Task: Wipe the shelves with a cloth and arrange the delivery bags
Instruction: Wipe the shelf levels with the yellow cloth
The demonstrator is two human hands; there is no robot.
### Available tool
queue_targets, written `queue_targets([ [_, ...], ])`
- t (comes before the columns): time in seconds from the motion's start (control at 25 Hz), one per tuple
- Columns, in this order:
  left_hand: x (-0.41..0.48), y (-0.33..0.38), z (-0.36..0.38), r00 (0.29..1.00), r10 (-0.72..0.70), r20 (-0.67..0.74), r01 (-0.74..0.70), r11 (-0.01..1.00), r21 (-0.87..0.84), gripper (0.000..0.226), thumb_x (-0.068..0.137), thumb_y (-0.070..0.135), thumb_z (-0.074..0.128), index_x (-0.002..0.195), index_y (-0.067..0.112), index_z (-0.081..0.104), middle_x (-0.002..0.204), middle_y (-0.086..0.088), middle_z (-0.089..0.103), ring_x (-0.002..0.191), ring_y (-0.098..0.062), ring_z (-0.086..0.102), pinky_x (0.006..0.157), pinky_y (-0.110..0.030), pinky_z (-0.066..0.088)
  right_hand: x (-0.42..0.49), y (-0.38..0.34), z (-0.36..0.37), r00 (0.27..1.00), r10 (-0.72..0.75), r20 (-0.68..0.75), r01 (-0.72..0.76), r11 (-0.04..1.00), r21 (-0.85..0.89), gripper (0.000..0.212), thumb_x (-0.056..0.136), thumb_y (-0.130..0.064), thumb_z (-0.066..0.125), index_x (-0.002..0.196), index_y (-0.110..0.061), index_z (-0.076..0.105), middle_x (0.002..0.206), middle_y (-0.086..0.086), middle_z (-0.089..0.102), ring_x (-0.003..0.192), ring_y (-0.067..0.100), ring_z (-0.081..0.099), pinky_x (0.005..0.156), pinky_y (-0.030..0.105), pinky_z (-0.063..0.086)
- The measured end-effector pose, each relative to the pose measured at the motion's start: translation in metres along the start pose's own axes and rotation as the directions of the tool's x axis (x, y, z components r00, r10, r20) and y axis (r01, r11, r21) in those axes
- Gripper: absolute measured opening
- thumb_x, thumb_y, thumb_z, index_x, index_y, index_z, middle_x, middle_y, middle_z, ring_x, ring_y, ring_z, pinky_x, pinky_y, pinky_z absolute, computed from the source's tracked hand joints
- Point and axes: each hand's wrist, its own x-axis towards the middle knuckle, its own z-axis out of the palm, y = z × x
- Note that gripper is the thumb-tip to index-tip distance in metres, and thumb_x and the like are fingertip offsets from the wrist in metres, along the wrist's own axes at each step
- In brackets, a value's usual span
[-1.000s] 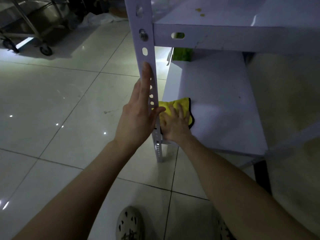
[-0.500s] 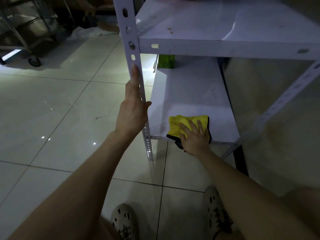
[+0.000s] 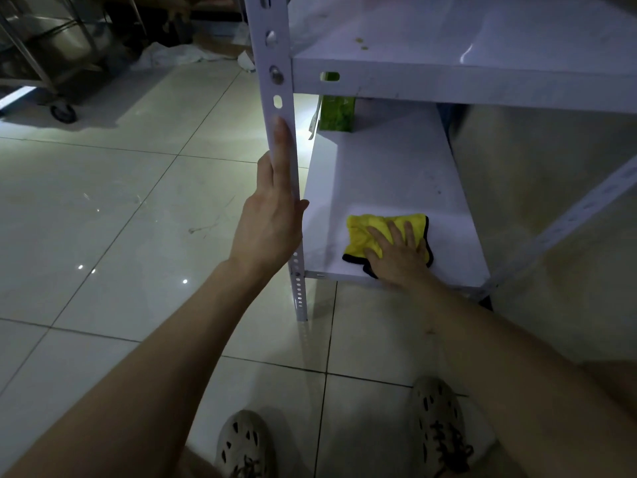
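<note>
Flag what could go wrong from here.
1. The yellow cloth lies at the front edge of the lower shelf. The right hand presses it flat with no grip, so a pull back may drag it off.
2. A far stroke could knock the green box at the back.
3. Spots on the upper shelf may be missed in this dim light.

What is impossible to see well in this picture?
Head view only.
Green object: its top is hidden by the upper shelf; too dark to identify.
Yellow cloth: partly covered by the right hand.
Wheeled cart: cut off by the left edge, dark.
</note>
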Motion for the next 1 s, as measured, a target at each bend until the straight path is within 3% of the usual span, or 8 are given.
queue_targets([
  [0.2,0.000,-0.010,0.004,0.996,0.061,-0.062,-0.059,0.998,0.031,0.132,0.090,-0.004,0.080,0.160,0.040,-0.022,0.149,-0.020,0.049,0.072,-0.036,0.064,0.056,-0.050,0.057,0.093,-0.052,-0.009,0.996,-0.082,-0.021,0.081,0.996,-0.032,0.063,0.107,-0.060,0.030,0.166,-0.051,0.011,0.178,-0.003,-0.002,0.162,0.038,-0.013,0.124,0.071,-0.003],
  [0.36,0.001,-0.015,0.011,0.992,0.075,-0.106,-0.060,0.989,0.134,0.132,0.088,-0.009,0.082,0.164,0.027,-0.020,0.147,-0.020,0.052,0.070,-0.027,0.064,0.054,-0.038,0.054,0.135,-0.111,-0.003,0.979,-0.195,0.065,0.201,0.975,-0.096,0.062,0.105,-0.059,0.023,0.164,-0.057,0.002,0.178,0.001,-0.009,0.160,0.043,-0.018,0.121,0.075,-0.005],
  [0.44,0.000,-0.013,0.009,0.990,0.091,-0.107,-0.075,0.987,0.143,0.127,0.088,-0.007,0.083,0.166,0.021,-0.013,0.148,-0.022,0.052,0.072,-0.031,0.067,0.055,-0.042,0.056,0.119,-0.115,0.003,0.969,-0.242,0.053,0.246,0.965,-0.085,0.060,0.106,-0.058,0.024,0.164,-0.056,0.008,0.178,0.001,-0.007,0.161,0.043,-0.015,0.122,0.075,-0.004],
  [0.6,-0.001,-0.004,0.000,0.998,0.062,-0.033,-0.059,0.993,0.100,0.131,0.092,-0.002,0.081,0.161,0.037,-0.022,0.152,-0.021,0.048,0.076,-0.042,0.068,0.059,-0.052,0.058,0.045,-0.102,0.024,0.898,-0.440,0.001,0.435,0.889,-0.143,0.064,0.100,-0.061,0.021,0.163,-0.053,0.017,0.178,0.001,0.002,0.163,0.039,-0.005,0.123,0.074,0.005],
  [0.76,-0.001,0.001,-0.007,1.000,0.008,0.028,-0.012,0.989,0.151,0.137,0.095,0.009,0.082,0.158,0.043,-0.035,0.149,-0.022,0.052,0.076,-0.043,0.070,0.063,-0.056,0.061,0.011,-0.078,0.022,0.907,-0.419,0.033,0.420,0.900,-0.118,0.064,0.101,-0.061,0.027,0.162,-0.059,0.008,0.179,-0.006,0.002,0.164,0.030,-0.007,0.127,0.067,0.003],
  [0.88,-0.007,0.001,-0.008,0.995,-0.073,-0.069,0.093,0.925,0.367,0.128,0.104,0.040,0.072,0.155,0.045,-0.045,0.108,-0.020,0.075,0.057,-0.039,0.066,0.055,-0.049,0.058,-0.004,-0.038,0.012,0.951,-0.307,0.044,0.310,0.945,-0.102,0.064,0.104,-0.064,0.033,0.163,-0.060,0.007,0.178,-0.010,-0.002,0.164,0.028,-0.010,0.128,0.064,0.002],
  [0.96,-0.014,0.006,-0.009,0.979,-0.040,-0.200,0.133,0.870,0.475,0.099,0.110,0.055,0.052,0.170,0.034,-0.024,0.068,-0.010,0.068,0.041,-0.031,0.055,0.052,-0.034,0.049,-0.016,0.004,0.001,0.977,-0.207,0.046,0.210,0.975,-0.070,0.066,0.104,-0.066,0.034,0.164,-0.058,0.007,0.178,-0.011,-0.005,0.164,0.026,-0.010,0.128,0.062,0.002],
  [1.0,-0.019,0.008,-0.004,0.974,-0.020,-0.224,0.126,0.875,0.467,0.085,0.110,0.057,0.045,0.173,0.027,-0.003,0.061,-0.005,0.063,0.038,-0.028,0.051,0.052,-0.029,0.043,-0.020,0.025,-0.005,0.985,-0.163,0.051,0.166,0.985,-0.052,0.066,0.104,-0.067,0.034,0.164,-0.058,0.007,0.178,-0.011,-0.006,0.164,0.027,-0.011,0.128,0.062,0.001],
])
